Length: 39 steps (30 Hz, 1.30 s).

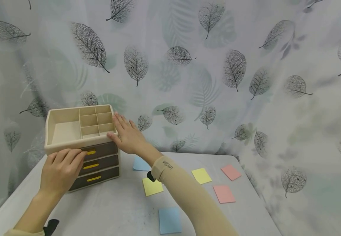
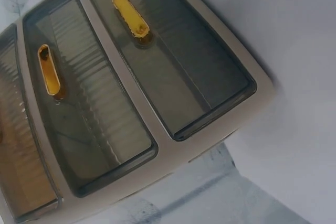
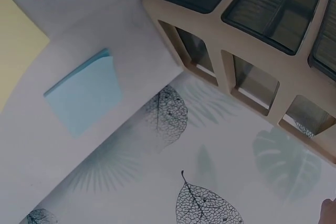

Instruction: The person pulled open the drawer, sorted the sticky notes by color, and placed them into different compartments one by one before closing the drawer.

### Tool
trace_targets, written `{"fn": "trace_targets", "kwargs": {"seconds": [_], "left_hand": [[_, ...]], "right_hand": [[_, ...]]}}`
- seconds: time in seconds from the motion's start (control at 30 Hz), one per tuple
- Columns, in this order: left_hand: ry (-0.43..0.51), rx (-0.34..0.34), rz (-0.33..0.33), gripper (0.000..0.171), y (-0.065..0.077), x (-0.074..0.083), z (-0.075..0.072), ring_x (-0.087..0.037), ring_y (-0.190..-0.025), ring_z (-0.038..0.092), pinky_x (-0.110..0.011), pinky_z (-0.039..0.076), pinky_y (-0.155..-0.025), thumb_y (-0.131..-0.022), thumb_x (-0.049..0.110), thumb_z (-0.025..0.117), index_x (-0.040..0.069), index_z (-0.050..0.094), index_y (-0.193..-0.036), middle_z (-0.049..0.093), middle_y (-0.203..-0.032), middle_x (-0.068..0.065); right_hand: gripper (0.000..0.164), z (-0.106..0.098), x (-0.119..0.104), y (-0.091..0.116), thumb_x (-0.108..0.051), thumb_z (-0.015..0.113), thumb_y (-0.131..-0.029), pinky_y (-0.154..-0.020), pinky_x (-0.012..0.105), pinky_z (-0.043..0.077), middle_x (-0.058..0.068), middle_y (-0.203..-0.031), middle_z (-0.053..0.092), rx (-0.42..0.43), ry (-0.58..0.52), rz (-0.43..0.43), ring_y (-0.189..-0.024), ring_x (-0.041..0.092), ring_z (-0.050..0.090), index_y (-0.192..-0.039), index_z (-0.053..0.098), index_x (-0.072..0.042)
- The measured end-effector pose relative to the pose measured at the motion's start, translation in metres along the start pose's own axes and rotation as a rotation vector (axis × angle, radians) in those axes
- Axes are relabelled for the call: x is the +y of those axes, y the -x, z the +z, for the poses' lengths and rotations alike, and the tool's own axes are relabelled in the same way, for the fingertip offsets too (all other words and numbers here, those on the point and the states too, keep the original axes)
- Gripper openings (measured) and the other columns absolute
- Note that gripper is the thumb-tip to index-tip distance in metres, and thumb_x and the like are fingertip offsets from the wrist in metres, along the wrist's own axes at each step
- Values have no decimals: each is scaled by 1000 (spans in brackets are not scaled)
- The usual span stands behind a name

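Note:
A cream desktop organizer (image 1: 67, 144) with three dark see-through drawers stands on the left of the table. At its top drawer (image 1: 104, 149), my left hand (image 1: 61, 167) has its fingers curled at the yellow handle (image 1: 91, 152), covering that handle's left end. My right hand (image 1: 129, 136) lies with straight fingers along the organizer's right side, its thumb at the top front rim. Below are the middle drawer (image 2: 100, 114) and the bottom drawer (image 2: 199, 61), both flush with the frame. The right wrist view shows the organizer's side openings and only a sliver of hand.
Open compartments (image 1: 89, 121) top the organizer. On the white table (image 1: 129, 203) lie blue notes (image 1: 170, 221), another blue pad (image 3: 86, 90) near the back edge, yellow notes (image 1: 152, 186) and pink notes (image 1: 224, 194). A leaf-patterned curtain (image 1: 182, 82) hangs behind.

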<state>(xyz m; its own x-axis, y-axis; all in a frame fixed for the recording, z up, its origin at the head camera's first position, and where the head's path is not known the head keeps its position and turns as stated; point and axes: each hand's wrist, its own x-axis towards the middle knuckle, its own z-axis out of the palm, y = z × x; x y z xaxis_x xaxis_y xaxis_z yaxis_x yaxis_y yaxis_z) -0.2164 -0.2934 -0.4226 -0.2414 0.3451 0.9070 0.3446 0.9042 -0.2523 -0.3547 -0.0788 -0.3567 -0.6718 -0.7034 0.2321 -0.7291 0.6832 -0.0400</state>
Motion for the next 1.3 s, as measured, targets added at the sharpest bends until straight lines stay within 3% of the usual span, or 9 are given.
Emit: {"fn": "trace_targets", "kwargs": {"seconds": [0.43,0.77,1.3], "left_hand": [[16,47,13,42,1,6,-9,-42,-82,61,-54,41,-66,-112,18,40,-2,74,-99,70,-94,-16],[22,90,28,34,-2,24,-21,-39,-79,60,-52,39,-63,-108,13,46,-2,74,-94,70,-90,-16],[21,114,42,35,-2,45,-38,-37,-79,60,-49,39,-63,-109,15,48,0,76,-95,70,-89,-13]], "right_hand": [[76,-4,-2,-2,-62,14,-109,-131,38,-2,-5,-173,-17,-23,-34,-1,-160,13,-9,-166,-12,-19],[76,-8,-4,2,-62,11,-109,-131,38,-2,-6,-172,-20,-70,-32,13,-161,15,-8,-166,-12,-17],[77,-5,-2,0,-61,14,-110,-131,40,0,-5,-173,-17,-38,-55,0,-160,13,-8,-167,-8,-15]]}}
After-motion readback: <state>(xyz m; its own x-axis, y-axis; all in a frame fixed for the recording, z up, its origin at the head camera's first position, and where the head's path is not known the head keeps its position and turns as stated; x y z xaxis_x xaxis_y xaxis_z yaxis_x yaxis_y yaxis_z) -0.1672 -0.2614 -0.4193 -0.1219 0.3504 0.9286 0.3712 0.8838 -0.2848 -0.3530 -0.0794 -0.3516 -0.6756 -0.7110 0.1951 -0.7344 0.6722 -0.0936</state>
